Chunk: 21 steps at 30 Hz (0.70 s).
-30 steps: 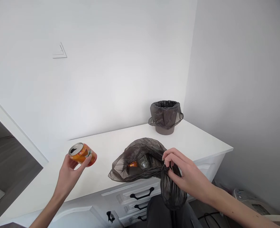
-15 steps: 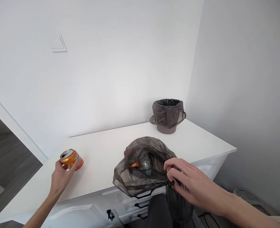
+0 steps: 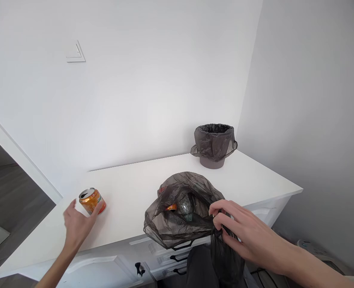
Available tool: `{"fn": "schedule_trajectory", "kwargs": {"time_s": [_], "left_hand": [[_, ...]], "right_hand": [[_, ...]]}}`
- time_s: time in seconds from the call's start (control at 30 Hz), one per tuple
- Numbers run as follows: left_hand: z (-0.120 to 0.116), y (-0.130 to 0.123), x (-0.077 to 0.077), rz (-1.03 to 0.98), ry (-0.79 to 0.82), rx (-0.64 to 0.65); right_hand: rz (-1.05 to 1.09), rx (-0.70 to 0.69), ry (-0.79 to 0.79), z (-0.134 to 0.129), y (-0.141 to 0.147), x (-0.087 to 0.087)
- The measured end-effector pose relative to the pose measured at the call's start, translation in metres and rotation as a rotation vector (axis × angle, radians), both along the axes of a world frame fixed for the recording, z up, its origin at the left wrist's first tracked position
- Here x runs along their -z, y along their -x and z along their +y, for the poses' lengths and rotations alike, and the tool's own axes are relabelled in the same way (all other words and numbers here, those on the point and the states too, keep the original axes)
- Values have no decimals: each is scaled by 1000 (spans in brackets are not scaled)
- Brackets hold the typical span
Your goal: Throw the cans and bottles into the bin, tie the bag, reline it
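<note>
An orange drink can (image 3: 90, 201) stands upright on the white cabinet top, its opening showing dark in the lid. My left hand (image 3: 78, 224) is beside it with fingers spread; the thumb overlaps the can's front, and whether it touches cannot be told. A thin black garbage bag (image 3: 177, 228) lies with its mouth open at the front edge. Inside it show another orange can (image 3: 171, 207) and a clear, crinkled container (image 3: 186, 207). My right hand (image 3: 237, 228) pinches the bag's right edge, and part of the bag hangs below that hand.
A small bin (image 3: 212, 162) lined with a black bag stands at the back right of the cabinet top (image 3: 129, 188). Drawers with black handles (image 3: 178, 259) lie below the front edge. A wall switch (image 3: 76, 54) is at upper left.
My left hand has loosened from the orange can, its fingers moving away to the left. The can stays on the cabinet top. My right hand keeps its grip, and the view has shifted slightly.
</note>
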<state>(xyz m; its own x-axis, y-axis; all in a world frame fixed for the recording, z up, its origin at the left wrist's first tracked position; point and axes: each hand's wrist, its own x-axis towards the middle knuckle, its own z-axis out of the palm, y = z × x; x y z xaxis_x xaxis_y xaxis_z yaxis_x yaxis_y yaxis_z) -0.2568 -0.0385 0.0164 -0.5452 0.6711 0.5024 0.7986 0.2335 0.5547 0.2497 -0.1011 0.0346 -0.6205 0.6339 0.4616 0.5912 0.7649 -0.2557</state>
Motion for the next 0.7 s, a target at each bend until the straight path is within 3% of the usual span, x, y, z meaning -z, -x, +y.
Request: {"fn": "schedule_trajectory", "kwargs": {"time_s": [0.07,0.13,0.2,0.3,0.37,0.5,0.7], "left_hand": [[-10,-19,-1,127,-192,-28],[-22,-48,-7,267,-369,90],[-33,-84,-18,421,-416,392],[-38,-143,-36,579,-190,966],[-32,-180,-43,700,-69,1185],[-7,-230,-39,1037,123,1324],[27,-246,-14,1211,262,1334]], "right_hand": [[10,0,-11,-1,0,-2],[13,-9,-20,-3,1,-3],[10,-20,-22,-4,2,-5],[3,-30,-18,-6,5,-4],[6,-37,-15,-9,7,-2],[32,-59,-15,-18,14,5],[65,-78,8,-28,18,11]]}}
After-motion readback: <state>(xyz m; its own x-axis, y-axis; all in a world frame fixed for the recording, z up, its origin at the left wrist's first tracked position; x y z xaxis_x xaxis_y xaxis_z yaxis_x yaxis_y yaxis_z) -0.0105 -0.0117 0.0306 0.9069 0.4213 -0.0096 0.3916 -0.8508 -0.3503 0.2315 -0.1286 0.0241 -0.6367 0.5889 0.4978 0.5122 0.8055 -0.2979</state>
